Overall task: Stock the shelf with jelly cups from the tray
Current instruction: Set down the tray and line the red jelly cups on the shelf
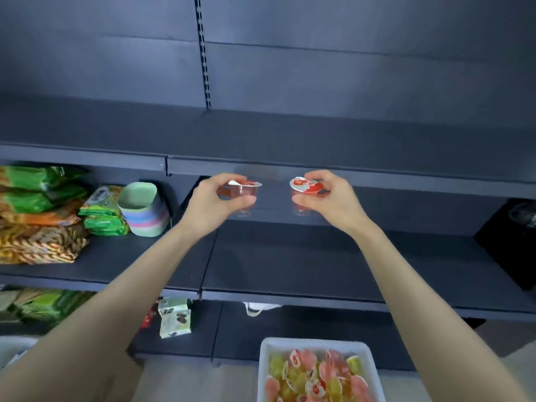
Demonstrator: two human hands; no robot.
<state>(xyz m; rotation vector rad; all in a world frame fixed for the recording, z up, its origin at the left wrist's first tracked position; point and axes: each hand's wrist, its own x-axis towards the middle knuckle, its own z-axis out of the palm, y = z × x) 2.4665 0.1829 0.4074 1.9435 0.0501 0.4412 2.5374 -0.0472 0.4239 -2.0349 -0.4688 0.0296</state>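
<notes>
Here, a dark shelf [290,265] is shown above a white tray [316,342] heaped with jelly cups [316,378]. Over the shelf, one red cup [245,190] is gripped in the left hand [211,203] and a second red cup [304,189] in the right hand [333,198], held apart. Judged light and easily crushed, they are best held by the sides.

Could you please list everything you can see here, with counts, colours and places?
Left jelly cup: one, red, held before the middle shelf.
Right jelly cup: one, red, held alongside, apart.
Tray: one, white, bottom centre-right.
Tray jelly cups: many, pink and yellow-green, piled in the tray.
Shelves: several, dark grey, across the view.
Snack packets: a stack, green and orange, middle shelf, left.
Striped tub: one, pastel green, pink, blue, beside the packets.
Small boxes: two, pale green, lower shelf.
Left hand: one, gripping the left jelly cup.
Right hand: one, gripping the right jelly cup.
</notes>
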